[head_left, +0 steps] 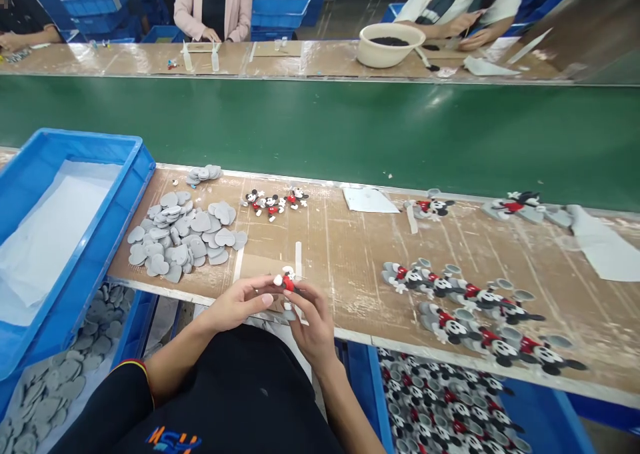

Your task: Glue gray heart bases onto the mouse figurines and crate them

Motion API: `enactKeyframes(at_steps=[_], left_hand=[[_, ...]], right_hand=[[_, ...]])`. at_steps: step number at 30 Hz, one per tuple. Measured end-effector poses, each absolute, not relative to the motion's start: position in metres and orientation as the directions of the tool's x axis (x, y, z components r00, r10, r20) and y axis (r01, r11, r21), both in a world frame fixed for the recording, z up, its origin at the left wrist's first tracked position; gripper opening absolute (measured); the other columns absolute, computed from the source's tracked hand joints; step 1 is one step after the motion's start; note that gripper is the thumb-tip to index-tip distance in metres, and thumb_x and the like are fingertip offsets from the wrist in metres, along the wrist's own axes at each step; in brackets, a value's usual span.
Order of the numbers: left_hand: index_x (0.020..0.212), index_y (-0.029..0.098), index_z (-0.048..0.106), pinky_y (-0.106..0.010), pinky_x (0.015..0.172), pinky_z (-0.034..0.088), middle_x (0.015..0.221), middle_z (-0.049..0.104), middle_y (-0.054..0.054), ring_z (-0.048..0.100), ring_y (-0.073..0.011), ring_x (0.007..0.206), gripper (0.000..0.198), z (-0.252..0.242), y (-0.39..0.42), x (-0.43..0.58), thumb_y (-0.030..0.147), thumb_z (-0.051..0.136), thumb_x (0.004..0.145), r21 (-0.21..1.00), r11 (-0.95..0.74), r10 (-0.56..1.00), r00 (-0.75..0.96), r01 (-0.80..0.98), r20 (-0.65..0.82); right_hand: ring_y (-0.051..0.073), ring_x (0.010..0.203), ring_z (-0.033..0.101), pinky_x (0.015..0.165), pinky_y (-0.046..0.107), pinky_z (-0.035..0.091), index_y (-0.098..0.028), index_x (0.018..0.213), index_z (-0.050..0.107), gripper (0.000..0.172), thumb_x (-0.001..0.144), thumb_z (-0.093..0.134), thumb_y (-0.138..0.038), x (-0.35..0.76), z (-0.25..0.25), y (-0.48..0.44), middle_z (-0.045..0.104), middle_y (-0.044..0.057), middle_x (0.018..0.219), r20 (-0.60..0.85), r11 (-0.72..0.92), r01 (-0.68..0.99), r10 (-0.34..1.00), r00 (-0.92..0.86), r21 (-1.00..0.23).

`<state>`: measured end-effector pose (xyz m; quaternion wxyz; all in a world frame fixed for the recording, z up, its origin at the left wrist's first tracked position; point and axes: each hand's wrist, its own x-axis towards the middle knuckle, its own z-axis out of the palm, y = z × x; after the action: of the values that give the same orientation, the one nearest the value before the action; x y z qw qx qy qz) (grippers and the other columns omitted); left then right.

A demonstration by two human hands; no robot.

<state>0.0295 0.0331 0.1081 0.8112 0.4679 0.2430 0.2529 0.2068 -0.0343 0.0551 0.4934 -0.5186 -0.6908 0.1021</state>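
Note:
A small mouse figurine in red, white and black is held up between my two hands, just above the table's near edge. My left hand has its finger and thumb at the figurine's left side, closed on a white part. My right hand curls its fingers around the right and lower side, partly hiding it. Beyond my hands lie several similar mouse figurines. A heap of grey heart-shaped discs spreads over the table to the left.
A blue bin lined with white sheet stands at the left. Rows of figurines on grey discs lie at the right; more fill a lower bin. Past the green belt, people work near a cream basin.

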Motion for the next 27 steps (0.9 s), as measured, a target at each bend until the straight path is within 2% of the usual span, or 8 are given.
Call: enactKeyframes(at_steps=[2,5,7,9,11,14,23,27], left_hand=[[0.134,0.019,0.06,-0.044,0.104,0.048,0.126,0.068,-0.014,0.064,-0.0282,0.116,0.046,0.108,0.042,0.027,0.044,0.057,0.095,0.927,0.366,0.605,0.777,-0.078,-0.173],[0.124,0.016,0.065,-0.047,0.102,0.047,0.117,0.071,-0.014,0.064,-0.029,0.112,0.036,0.097,0.065,0.022,0.037,0.053,0.097,0.945,-0.014,0.777,0.598,0.327,-0.195],[0.126,0.017,0.063,-0.052,0.109,0.039,0.127,0.066,-0.014,0.054,-0.0323,0.125,0.034,0.083,0.082,0.018,0.025,0.053,0.095,0.689,-0.246,0.901,0.423,0.682,-0.098],[0.133,0.017,0.058,-0.057,0.11,0.034,0.137,0.059,-0.015,0.042,-0.0367,0.135,0.042,0.071,0.099,0.012,0.016,0.054,0.091,0.366,-0.319,0.932,0.359,0.874,-0.044],[0.135,0.016,0.055,-0.057,0.107,0.036,0.141,0.055,-0.016,0.039,-0.0386,0.135,0.045,0.063,0.113,0.005,0.011,0.051,0.09,0.147,-0.364,0.926,0.374,0.92,-0.042],[0.13,0.02,0.06,-0.054,0.098,0.04,0.135,0.059,-0.014,0.045,-0.0379,0.128,0.043,0.06,0.126,-0.006,0.009,0.044,0.092,0.009,-0.431,0.9,0.43,0.902,-0.071],[0.123,0.02,0.063,-0.046,0.087,0.044,0.123,0.061,-0.016,0.052,-0.0348,0.11,0.033,0.064,0.135,-0.021,0.017,0.048,0.093,-0.054,-0.589,0.803,0.577,0.806,-0.149],[0.116,0.017,0.063,-0.043,0.088,0.044,0.115,0.062,-0.016,0.054,-0.0319,0.106,0.027,0.064,0.141,-0.019,0.015,0.049,0.093,-0.053,-0.625,0.773,0.608,0.779,-0.179]], right_hand=[[0.024,0.114,0.059,0.086,0.039,0.057,-0.029,0.124,0.06,0.046,0.087,0.058,-0.002,0.208,0.058,-0.035,0.056,0.009,0.121,0.54,0.421,0.526,0.837,0.089,-0.739],[0.023,0.112,0.061,0.091,0.042,0.054,-0.027,0.117,0.061,0.036,0.088,0.06,-0.008,0.206,0.059,-0.038,0.06,0.008,0.118,0.469,0.359,0.401,0.855,0.22,-0.843],[0.023,0.113,0.061,0.095,0.043,0.052,-0.027,0.118,0.061,0.033,0.089,0.059,-0.011,0.204,0.058,-0.04,0.062,0.008,0.118,0.428,0.325,0.339,0.854,0.296,-0.883],[0.024,0.115,0.061,0.097,0.044,0.051,-0.027,0.121,0.059,0.033,0.09,0.059,-0.014,0.203,0.055,-0.042,0.063,0.008,0.119,0.389,0.294,0.292,0.85,0.355,-0.91],[0.024,0.117,0.061,0.099,0.045,0.05,-0.028,0.123,0.059,0.033,0.092,0.058,-0.017,0.202,0.051,-0.046,0.064,0.008,0.119,0.339,0.257,0.25,0.857,0.387,-0.934],[0.025,0.118,0.061,0.1,0.047,0.05,-0.028,0.122,0.059,0.029,0.093,0.058,-0.02,0.202,0.046,-0.051,0.064,0.008,0.119,0.26,0.193,0.199,0.876,0.405,-0.961],[0.024,0.114,0.062,0.094,0.042,0.051,-0.029,0.122,0.06,0.03,0.093,0.059,-0.023,0.21,0.038,-0.056,0.066,0.007,0.118,0.239,0.144,0.274,0.903,0.356,-0.951],[0.023,0.107,0.064,0.089,0.039,0.052,-0.028,0.123,0.058,0.029,0.094,0.059,-0.029,0.205,0.044,-0.055,0.066,0.007,0.117,0.122,0.066,0.154,0.913,0.388,-0.986]])
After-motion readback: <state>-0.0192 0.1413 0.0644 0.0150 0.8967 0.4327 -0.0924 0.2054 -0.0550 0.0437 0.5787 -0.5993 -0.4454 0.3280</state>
